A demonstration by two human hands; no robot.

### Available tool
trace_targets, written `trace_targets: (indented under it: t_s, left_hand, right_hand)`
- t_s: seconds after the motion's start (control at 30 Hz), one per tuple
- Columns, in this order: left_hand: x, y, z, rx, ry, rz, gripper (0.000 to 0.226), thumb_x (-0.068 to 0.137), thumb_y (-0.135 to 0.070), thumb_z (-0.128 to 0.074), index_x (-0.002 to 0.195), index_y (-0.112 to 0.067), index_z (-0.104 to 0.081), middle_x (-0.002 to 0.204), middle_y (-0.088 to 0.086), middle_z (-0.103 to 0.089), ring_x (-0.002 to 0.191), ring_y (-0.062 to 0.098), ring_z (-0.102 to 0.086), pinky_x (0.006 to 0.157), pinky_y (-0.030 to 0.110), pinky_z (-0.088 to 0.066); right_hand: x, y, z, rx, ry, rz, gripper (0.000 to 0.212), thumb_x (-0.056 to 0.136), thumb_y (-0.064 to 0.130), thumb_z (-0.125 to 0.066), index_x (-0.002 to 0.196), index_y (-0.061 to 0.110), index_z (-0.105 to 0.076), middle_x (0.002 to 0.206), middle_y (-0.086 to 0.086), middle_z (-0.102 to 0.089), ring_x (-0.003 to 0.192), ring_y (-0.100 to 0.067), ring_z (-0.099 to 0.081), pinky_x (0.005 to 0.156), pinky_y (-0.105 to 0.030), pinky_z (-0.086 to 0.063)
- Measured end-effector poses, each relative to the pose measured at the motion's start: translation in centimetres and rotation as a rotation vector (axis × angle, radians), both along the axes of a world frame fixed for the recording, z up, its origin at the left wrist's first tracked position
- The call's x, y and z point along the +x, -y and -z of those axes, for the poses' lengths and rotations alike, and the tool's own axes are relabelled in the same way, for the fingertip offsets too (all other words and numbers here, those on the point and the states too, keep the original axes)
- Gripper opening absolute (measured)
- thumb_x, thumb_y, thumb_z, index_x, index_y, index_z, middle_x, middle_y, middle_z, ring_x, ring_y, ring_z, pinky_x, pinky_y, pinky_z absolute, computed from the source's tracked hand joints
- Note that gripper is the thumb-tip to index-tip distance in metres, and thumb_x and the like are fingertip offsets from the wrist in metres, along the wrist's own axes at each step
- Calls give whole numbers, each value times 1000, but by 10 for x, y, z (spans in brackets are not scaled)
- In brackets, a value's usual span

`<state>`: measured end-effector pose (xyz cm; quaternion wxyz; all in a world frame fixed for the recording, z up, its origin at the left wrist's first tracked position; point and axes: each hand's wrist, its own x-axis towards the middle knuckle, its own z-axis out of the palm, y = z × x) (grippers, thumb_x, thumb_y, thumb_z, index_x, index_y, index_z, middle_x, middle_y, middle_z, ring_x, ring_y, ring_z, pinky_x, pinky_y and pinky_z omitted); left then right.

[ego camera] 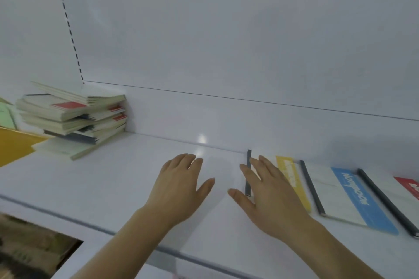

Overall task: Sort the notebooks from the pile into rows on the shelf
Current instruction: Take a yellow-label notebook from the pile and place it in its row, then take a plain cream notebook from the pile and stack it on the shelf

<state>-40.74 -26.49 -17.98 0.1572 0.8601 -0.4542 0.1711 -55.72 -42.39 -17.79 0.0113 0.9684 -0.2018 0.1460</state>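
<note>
On the white shelf (127, 179) a row of notebooks is already begun along the right part, close to the back edge: a yellow-banded notebook (292, 179), then a blue-banded notebook (353, 197) just beside it, then a red-banded notebook (408, 186) cut off at the right edge of view, each lying flat with a dark spine toward the left. The pile (74, 118) of unsorted notebooks sits at the shelf's back left corner, stacked unevenly and fanned, well apart from the row. Both hands are spread wide and hold nothing. The right hand (269, 192) lies with straight fingers over the left part of the yellow-banded notebook, its fingers across the dark spine, apparently touching the cover, though contact cannot be confirmed. The left hand (179, 186) is flat over the bare shelf just left of that notebook, palm down, and whether it rests on the surface or hovers cannot be told. This looks like the finish of a placement: the leftmost book being squared into line. The task seems partway done, since much of the pile remains. The next move probably calls for a reach to the back left corner, lifting a single notebook off the slanted stack without dragging its neighbours, then laying it in the gap under the left hand, spine parallel to the others.
</note>
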Motion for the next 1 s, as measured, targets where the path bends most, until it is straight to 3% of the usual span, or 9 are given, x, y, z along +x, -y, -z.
trace_targets:
  t_s: [0.13,0.27,0.5,0.6,0.73,0.87,1.0]
  left_hand:
    - [29,-59,-8,-30,23,-46,65,97,-60,-33,145,-17,-47,148,2,-49,140,23,-40,117,38,-31]
    - [67,-130,-21,-32,21,-91,60,99,-57,-36,144,-19,-47,146,-1,-50,138,20,-42,115,37,-33]
    - [134,-225,-41,-71,-8,-189,52,99,-56,-39,140,-24,-49,140,-7,-53,130,16,-47,108,30,-35]
    - [159,-240,-50,-134,-3,-191,45,99,-53,-43,130,-24,-57,129,-7,-61,119,17,-55,97,30,-43]
    - [198,-241,-62,-261,48,-190,35,99,-42,-50,121,-19,-63,118,-3,-65,108,21,-61,88,33,-49]
    - [240,-227,-73,-293,124,-168,34,100,-35,-46,120,-13,-64,119,1,-64,112,26,-59,92,38,-49]
    - [279,-217,-86,-294,160,-166,46,98,-39,-32,115,-13,-66,114,1,-67,108,26,-60,92,39,-48]
  right_hand:
    - [35,-53,-10,-36,0,-33,90,82,76,5,155,27,-16,163,1,-10,150,-18,3,120,-33,-1]
    - [82,-117,-21,31,15,-65,79,90,72,-12,155,28,-16,163,4,-12,150,-16,0,119,-31,0]
    - [159,-212,-29,84,64,-144,80,87,71,-10,154,28,-21,161,6,-17,149,-14,-5,120,-30,-5]
    - [191,-225,-39,90,121,-157,77,89,68,-11,153,27,-26,159,7,-23,148,-12,-9,120,-28,-10]
    - [235,-225,-60,74,245,-219,61,98,58,-27,146,22,-38,151,4,-38,145,-13,-21,117,-27,-18]
    - [288,-216,-81,80,351,-278,46,101,46,-37,136,17,-49,136,2,-51,132,-15,-38,106,-22,-27]
    - [345,-203,-100,113,367,-326,50,102,44,-38,144,16,-42,145,3,-44,137,-13,-32,109,-21,-23]
